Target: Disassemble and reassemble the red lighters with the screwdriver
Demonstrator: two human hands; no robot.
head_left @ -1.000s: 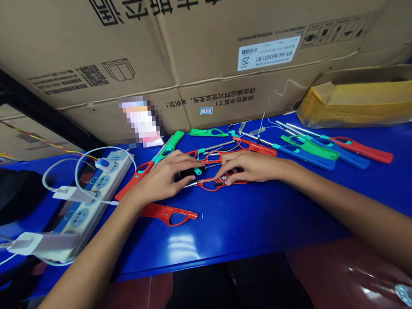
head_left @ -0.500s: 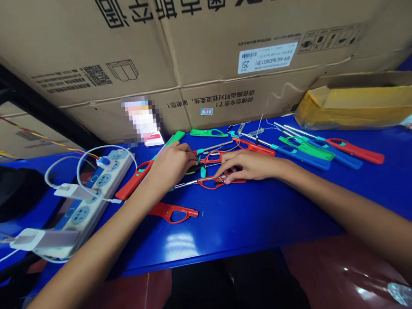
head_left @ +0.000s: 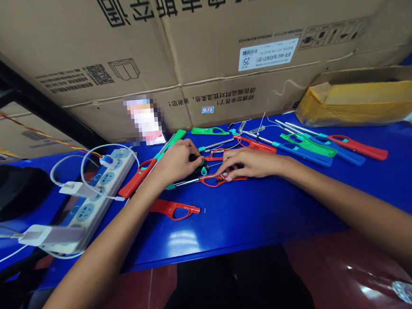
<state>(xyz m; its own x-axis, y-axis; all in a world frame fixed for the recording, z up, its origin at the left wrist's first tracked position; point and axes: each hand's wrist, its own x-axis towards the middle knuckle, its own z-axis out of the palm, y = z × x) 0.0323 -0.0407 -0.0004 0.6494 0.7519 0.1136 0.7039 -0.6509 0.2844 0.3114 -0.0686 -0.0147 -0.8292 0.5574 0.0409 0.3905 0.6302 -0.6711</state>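
Note:
Long-nosed gas lighters, some opened up, lie on a blue table [head_left: 254,217]. My right hand [head_left: 251,163] has its fingertips pinched on an opened red lighter [head_left: 211,180], whose small inner parts show under the fingers. A metal tube runs left from that lighter to a green tip. My left hand [head_left: 180,161] is curled just to the left; what its fingers hold is hidden. Beside its fingertips are a small green piece [head_left: 204,171] and a thin metal shaft. Another red lighter [head_left: 216,154] lies behind, between the hands. A red handle shell [head_left: 178,210] rests in front of my left wrist.
A white power strip [head_left: 98,194] with plugged chargers and cables is at left. Blue lighters [head_left: 306,153] and red and green ones lie at right. A taped carton [head_left: 358,97] stands behind them. A large cardboard box [head_left: 201,50] walls the back.
My left hand has shifted slightly right, and its fingers have closed in near the small green piece. My right hand stays on the red lighter. The whole view has moved a little.

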